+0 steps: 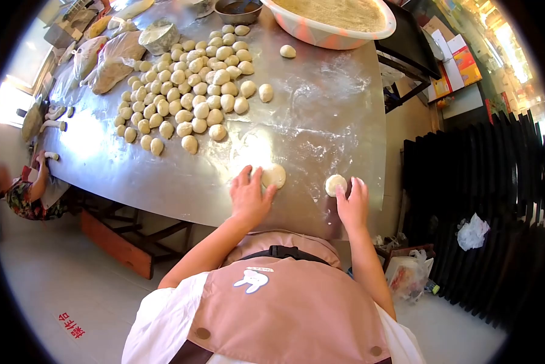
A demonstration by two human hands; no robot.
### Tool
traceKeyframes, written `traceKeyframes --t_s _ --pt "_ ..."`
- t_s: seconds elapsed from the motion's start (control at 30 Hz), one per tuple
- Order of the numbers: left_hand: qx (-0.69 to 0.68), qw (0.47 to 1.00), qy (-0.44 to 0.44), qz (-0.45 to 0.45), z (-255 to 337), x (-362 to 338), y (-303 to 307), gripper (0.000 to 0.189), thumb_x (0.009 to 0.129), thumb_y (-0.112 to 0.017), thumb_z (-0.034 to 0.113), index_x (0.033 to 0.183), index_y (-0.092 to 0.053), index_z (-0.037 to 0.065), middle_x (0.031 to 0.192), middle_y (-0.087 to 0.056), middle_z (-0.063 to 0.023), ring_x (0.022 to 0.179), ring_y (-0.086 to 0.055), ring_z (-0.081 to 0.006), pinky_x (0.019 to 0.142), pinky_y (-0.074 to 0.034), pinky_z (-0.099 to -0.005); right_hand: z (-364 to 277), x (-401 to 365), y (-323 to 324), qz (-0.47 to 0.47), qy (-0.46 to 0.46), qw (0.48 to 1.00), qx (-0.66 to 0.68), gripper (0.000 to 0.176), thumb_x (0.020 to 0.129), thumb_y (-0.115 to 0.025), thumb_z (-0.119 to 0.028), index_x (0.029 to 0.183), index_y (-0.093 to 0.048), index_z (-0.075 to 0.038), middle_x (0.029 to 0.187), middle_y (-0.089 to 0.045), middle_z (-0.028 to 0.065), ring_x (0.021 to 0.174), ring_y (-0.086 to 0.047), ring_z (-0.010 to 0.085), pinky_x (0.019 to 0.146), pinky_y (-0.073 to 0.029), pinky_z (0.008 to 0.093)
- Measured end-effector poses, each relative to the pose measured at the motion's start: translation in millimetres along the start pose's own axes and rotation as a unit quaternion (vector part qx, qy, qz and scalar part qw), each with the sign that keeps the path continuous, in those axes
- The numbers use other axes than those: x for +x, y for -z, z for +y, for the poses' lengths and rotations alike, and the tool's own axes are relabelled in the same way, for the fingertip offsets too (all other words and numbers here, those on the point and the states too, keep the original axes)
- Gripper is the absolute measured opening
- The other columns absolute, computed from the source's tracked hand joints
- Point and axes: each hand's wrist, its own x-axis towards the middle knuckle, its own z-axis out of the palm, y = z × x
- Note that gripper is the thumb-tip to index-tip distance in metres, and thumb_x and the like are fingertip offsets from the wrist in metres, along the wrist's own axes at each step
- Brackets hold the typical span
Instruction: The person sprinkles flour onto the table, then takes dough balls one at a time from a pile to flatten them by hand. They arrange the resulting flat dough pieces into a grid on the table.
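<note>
My left hand (250,195) rests on the metal table with fingers spread, beside a flattened dough disc (275,176). Its thumb and index finger are at the disc's left and lower edge. To the right, my right hand (353,205) is next to a small, thick dough round (335,185). The thumb touches or overlaps the round's lower right edge, while the fingers lie apart from it on the right. Farther up the table, many pale dough balls (193,79) sit in a loose cluster.
A large basin (327,41) of tan crumbly powder stands at the far edge, near a lone dough ball (287,51). Bagged dough (115,60) and a metal pot (158,37) are at upper left. Another person (30,191) is at the table's left. Black stacked racks (472,200) stand right.
</note>
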Motion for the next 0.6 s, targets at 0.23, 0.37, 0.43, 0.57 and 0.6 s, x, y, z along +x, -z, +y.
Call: traceKeyframes --t_s 0.23,0.37,0.43,0.57,0.6 --pt "-0.120 0.988 -0.009 -0.093 10.0 27.7 -1.4 0.040 0.083 -0.074 0.019 0.114 -0.056 0.003 0.128 -0.057 -0.0193 0.123 -0.050 -0.0391 0.103 -0.040 -0.0466 -57.0 5.4 13.7 -0.103 -0.133 0.980 0.102 0.050 0.079 -0.082 -0.019 0.117 -0.056 0.001 0.118 -0.063 0.0212 0.106 -0.061 0.0391 0.093 -0.049 0.0448" --pt "-0.264 0.952 0.001 -0.155 13.2 32.1 -11.9 0.041 0.081 -0.074 0.012 0.114 -0.053 0.002 0.104 -0.067 -0.0163 0.100 -0.063 -0.0337 0.087 -0.051 -0.0427 -76.1 -7.0 10.3 -0.051 -0.081 0.989 0.115 0.043 0.078 -0.079 -0.009 0.114 -0.056 -0.003 0.108 -0.065 0.0182 0.099 -0.063 0.0401 0.086 -0.050 0.0455" --pt "-0.272 0.952 -0.061 -0.127 12.6 34.8 -11.7 0.040 0.084 -0.070 0.009 0.119 -0.052 0.003 0.100 -0.067 -0.0161 0.090 -0.066 -0.0333 0.081 -0.053 -0.0425 -77.2 -12.0 10.3 0.024 -0.015 0.997 0.075 0.041 0.078 -0.077 -0.006 0.113 -0.057 -0.005 0.105 -0.065 0.0171 0.097 -0.062 0.0404 0.084 -0.050 0.0462" --pt "-0.237 0.946 -0.201 -0.095 20.9 53.5 -15.9 0.036 0.087 -0.067 0.008 0.121 -0.055 0.005 0.102 -0.065 -0.0166 0.095 -0.063 -0.0363 0.084 -0.052 -0.0436 -75.0 -14.0 2.8 0.039 0.009 0.999 -0.006 0.039 0.077 -0.076 -0.003 0.111 -0.059 -0.007 0.103 -0.065 0.0159 0.095 -0.062 0.0395 0.080 -0.051 0.0475" --pt "-0.209 0.941 -0.255 -0.074 23.7 59.0 -22.7 0.035 0.088 -0.066 0.008 0.121 -0.056 0.005 0.103 -0.064 -0.0167 0.096 -0.063 -0.0371 0.085 -0.051 -0.0440 -77.4 -13.8 0.4 0.040 0.001 0.999 -0.008 0.038 0.078 -0.075 -0.004 0.113 -0.060 -0.007 0.104 -0.065 0.0167 0.095 -0.063 0.0395 0.080 -0.051 0.0484"
